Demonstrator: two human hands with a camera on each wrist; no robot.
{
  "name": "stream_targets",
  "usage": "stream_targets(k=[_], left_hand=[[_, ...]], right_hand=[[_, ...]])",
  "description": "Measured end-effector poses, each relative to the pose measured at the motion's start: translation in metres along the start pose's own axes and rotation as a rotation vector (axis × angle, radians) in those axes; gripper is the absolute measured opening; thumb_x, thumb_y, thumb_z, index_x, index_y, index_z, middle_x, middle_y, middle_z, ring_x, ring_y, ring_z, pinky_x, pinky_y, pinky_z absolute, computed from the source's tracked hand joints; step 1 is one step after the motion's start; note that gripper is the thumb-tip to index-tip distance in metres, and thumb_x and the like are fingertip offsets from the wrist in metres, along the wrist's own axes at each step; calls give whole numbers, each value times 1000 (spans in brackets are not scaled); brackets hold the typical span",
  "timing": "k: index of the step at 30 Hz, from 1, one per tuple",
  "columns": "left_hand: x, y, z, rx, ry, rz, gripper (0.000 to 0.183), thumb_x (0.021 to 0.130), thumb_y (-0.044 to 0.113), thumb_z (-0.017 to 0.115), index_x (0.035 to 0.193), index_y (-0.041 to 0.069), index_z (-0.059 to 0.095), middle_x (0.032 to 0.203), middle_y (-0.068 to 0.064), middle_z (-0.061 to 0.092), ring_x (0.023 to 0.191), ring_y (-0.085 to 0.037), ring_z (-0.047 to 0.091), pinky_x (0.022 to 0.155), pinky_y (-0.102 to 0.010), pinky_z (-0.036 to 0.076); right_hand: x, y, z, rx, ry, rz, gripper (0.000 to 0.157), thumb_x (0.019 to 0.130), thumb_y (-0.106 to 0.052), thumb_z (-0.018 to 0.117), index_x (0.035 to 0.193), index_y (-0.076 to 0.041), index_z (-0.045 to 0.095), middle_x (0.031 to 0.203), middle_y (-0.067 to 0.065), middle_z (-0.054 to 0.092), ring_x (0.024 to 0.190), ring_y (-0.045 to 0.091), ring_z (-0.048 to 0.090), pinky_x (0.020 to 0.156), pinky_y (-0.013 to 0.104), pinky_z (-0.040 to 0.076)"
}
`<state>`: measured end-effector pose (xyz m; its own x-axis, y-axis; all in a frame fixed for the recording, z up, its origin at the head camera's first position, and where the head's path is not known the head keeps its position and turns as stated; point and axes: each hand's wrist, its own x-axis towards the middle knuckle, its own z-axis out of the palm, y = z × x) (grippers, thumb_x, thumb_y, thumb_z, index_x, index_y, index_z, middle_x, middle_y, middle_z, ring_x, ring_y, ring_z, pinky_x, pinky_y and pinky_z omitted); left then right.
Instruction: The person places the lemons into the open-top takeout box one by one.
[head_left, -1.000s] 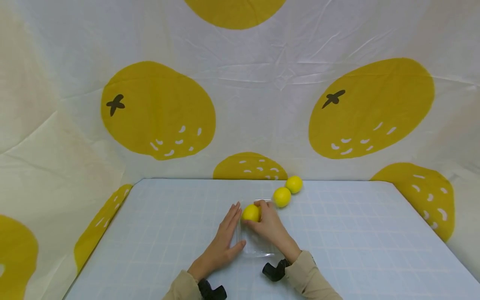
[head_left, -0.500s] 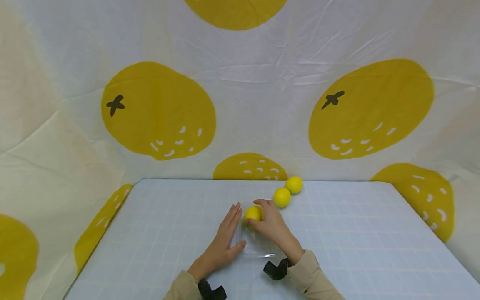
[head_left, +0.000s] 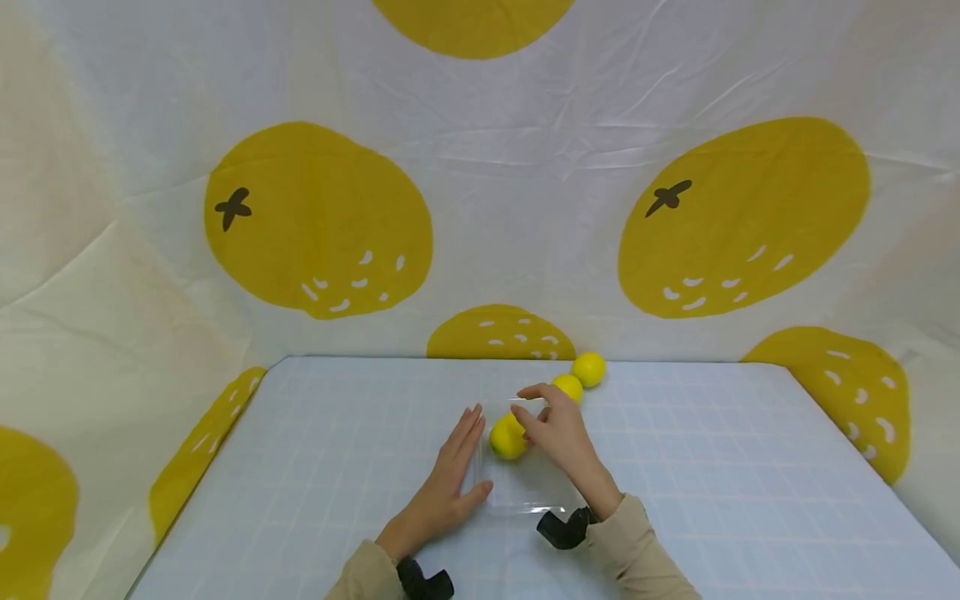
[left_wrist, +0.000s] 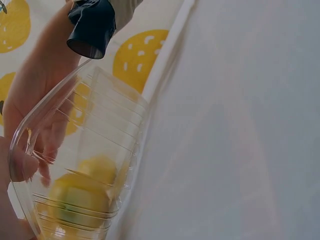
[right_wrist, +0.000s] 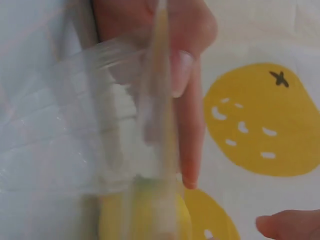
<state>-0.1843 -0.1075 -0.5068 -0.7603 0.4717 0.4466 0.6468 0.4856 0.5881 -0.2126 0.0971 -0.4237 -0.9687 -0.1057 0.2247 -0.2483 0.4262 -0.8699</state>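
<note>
A yellow lemon (head_left: pixel 507 437) with a greenish patch lies in the clear plastic container (head_left: pixel 517 496), towards its far left. My left hand (head_left: pixel 442 490) rests along the container's left wall, fingers straight, thumb near the front left corner. Above the container's right part is my right hand (head_left: pixel 567 440), thumb and forefinger spread apart with nothing between them. In the left wrist view the lemon (left_wrist: pixel 80 200) shows through the ribbed container wall (left_wrist: pixel 110 112), with the right hand (left_wrist: pixel 42 85) behind. The right wrist view is partly blurred by the container.
Two more lemons stand beyond the container at the back: a nearer one (head_left: pixel 570 387), partly covered by the right hand, and a farther one (head_left: pixel 588 369) by the table's back edge. A pale checked cloth (head_left: pixel 750 467) covers the table. A fruit-printed curtain (head_left: pixel 525 208) hangs behind.
The right hand has let go of the lemon and moved right and slightly up, its fingers parting. The lemon has shifted slightly right and nearer. The left hand stays in place.
</note>
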Motion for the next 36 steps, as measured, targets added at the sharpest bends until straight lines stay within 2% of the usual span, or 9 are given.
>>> stream_targets(k=[5, 9, 12, 16, 22, 25, 30, 32, 36], left_hand=[[0, 0, 0, 5, -4, -6, 82, 86, 27, 56, 152, 18, 9, 158, -5, 6, 144, -24, 3, 110, -55, 15], [0, 0, 0, 2, -7, -6, 82, 85, 28, 56, 152, 18, 9, 158, -5, 6, 144, -24, 3, 113, -48, 11], [0, 1, 0, -3, -14, -9, 83, 85, 27, 56, 152, 18, 9, 158, -6, 5, 144, -24, 3, 113, -45, 9], [0, 1, 0, -10, -17, -7, 83, 84, 26, 56, 152, 17, 9, 158, -6, 5, 144, -25, 2, 113, -44, 7], [-1, 1, 0, -4, -1, 8, 82, 84, 26, 55, 152, 16, 10, 158, -6, 6, 144, -27, 3, 114, -40, 4], [-2, 1, 1, 1, 16, 19, 81, 84, 26, 54, 152, 14, 11, 158, -7, 7, 144, -29, 4, 114, -36, 2], [-2, 2, 1, 6, 26, 18, 81, 84, 26, 53, 152, 15, 12, 158, -7, 8, 144, -28, 4, 113, -28, -2], [-1, 2, 1, 5, 27, 20, 80, 84, 27, 53, 152, 15, 12, 158, -7, 8, 144, -29, 4, 114, -31, -1], [-1, 4, 2, -2, 25, 15, 80, 84, 28, 53, 152, 15, 13, 157, -8, 9, 144, -29, 4, 114, -43, 5]], right_hand=[[2, -11, -15, 106, 91, -41, 20, 87, -12, 65, 103, 0, 65, 72, 15, 64, 50, 34, 60, 46, 33, 50], [-1, -26, -30, 128, 139, -34, 18, 88, -9, 63, 101, 3, 65, 77, 16, 66, 56, 39, 61, 51, 40, 53], [1, -27, -40, 143, 176, -28, 17, 89, -9, 61, 101, 4, 65, 88, 20, 66, 63, 42, 61, 55, 39, 54], [6, -14, -49, 172, 252, -43, 19, 90, -10, 61, 101, 5, 64, 98, 24, 65, 74, 40, 62, 62, 31, 55], [12, 15, -56, 149, 339, -40, 22, 89, -10, 62, 106, 5, 65, 105, 18, 64, 87, 19, 58, 73, 14, 47], [13, 25, -58, 155, 337, -24, 26, 88, -8, 62, 110, 5, 63, 112, 19, 61, 94, 22, 56, 79, 18, 48], [13, 34, -56, 145, 273, -49, 32, 86, -4, 63, 117, 6, 60, 121, 22, 57, 112, 39, 48, 96, 48, 41], [13, 40, -54, 115, 224, -73, 35, 87, -5, 63, 120, 4, 58, 127, 22, 53, 119, 38, 44, 99, 55, 36], [11, 50, -50, 44, 133, -139, 40, 87, -5, 62, 126, 3, 55, 139, 22, 44, 131, 38, 35, 102, 57, 31]])
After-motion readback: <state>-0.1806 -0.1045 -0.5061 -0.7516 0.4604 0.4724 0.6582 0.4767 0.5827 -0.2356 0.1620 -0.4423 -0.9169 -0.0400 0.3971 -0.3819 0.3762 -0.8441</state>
